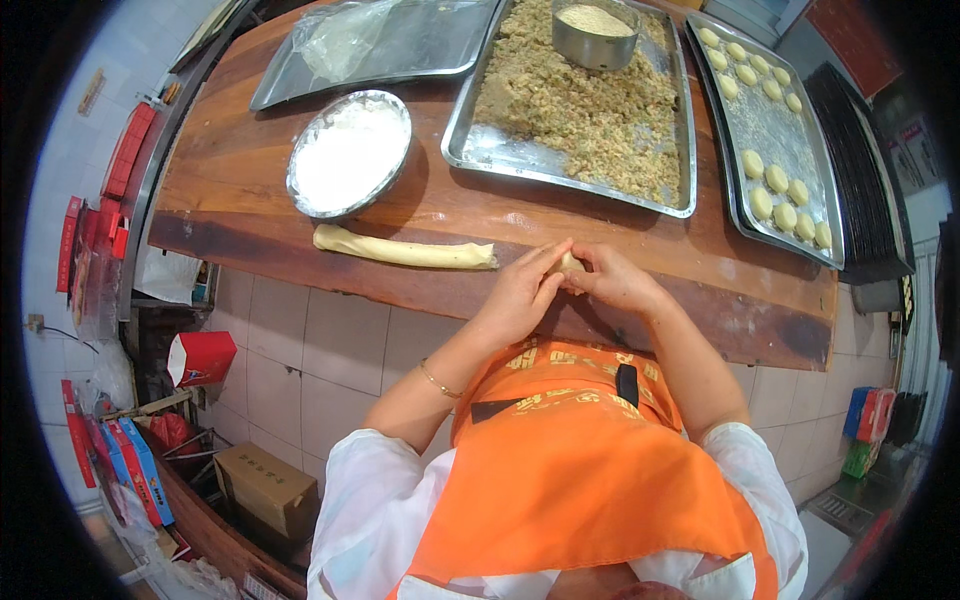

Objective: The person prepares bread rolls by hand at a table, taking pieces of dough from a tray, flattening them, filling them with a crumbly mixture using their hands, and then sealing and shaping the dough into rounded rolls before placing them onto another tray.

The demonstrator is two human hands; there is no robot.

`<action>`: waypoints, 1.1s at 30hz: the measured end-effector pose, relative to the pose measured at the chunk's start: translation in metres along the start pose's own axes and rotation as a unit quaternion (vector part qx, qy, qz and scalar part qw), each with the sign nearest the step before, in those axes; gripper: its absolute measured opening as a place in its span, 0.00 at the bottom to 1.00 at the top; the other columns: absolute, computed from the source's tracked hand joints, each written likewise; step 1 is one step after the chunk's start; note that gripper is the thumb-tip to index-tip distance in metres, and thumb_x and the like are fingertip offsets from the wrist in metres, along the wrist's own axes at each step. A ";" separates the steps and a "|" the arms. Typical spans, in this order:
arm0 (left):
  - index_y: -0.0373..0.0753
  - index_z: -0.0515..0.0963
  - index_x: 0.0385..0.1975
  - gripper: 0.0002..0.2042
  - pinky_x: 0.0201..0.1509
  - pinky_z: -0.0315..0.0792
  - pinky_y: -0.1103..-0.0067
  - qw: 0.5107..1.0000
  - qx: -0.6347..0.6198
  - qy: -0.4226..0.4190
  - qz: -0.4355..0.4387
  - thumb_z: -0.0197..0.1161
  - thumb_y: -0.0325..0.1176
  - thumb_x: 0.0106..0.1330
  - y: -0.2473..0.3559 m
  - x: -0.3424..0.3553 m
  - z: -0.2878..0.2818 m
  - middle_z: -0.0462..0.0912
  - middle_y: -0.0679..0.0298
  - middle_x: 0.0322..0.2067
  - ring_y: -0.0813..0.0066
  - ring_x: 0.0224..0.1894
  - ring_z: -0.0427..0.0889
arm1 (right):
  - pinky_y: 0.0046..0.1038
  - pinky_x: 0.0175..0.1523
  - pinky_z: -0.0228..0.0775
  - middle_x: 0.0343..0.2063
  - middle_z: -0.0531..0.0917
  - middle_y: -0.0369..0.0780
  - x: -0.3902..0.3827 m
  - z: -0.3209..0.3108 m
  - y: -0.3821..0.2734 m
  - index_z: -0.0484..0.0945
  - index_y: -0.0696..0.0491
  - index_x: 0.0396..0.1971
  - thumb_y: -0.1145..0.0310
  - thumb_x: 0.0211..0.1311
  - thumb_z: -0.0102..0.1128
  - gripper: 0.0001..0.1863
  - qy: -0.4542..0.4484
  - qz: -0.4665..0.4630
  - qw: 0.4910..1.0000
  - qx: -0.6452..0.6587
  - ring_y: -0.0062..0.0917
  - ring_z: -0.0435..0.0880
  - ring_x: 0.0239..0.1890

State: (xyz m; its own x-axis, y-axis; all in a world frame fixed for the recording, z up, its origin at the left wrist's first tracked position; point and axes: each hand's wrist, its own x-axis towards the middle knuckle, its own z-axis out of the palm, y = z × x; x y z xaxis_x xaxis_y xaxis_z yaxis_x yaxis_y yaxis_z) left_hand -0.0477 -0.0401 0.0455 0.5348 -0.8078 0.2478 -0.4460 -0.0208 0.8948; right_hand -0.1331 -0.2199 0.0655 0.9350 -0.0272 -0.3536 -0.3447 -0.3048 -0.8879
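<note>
My left hand [522,290] and my right hand [618,281] meet over the table's near edge. Between their closed fingers sits a small piece of pale dough [571,264], mostly hidden by them. To the left of my hands a long roll of yellowish dough [400,249] lies on the wood, its cut end close to my left fingers. Beyond it stands a metal bowl of white flour [350,155]. A large metal tray [455,155] holds a brown, crumbly filling [600,125] straight ahead.
A round metal container [596,48] of pale seeds stands in the filling tray. At right, several dough rounds [776,178] sit on another tray [745,215], beside stacked black trays [850,165]. A plastic bag [345,40] lies on a tray [430,50] at the far left.
</note>
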 end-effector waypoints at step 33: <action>0.33 0.79 0.47 0.20 0.53 0.74 0.64 0.985 0.167 -0.036 0.016 0.55 0.13 0.53 -0.013 0.068 0.040 0.81 0.49 0.44 0.46 0.49 0.79 | 0.31 0.51 0.74 0.40 0.84 0.44 -0.025 -0.018 0.017 0.82 0.57 0.42 0.86 0.58 0.54 0.15 0.394 -0.254 0.881 -0.063 0.36 0.83 0.44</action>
State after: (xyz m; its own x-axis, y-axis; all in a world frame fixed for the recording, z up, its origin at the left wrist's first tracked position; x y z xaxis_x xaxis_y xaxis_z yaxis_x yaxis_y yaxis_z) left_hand -0.0346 -0.1184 0.0357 0.4705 -0.8503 0.2358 -0.6795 -0.1786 0.7116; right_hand -0.1606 -0.2417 0.0640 0.7514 -0.4943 0.4372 0.1005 -0.5691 -0.8161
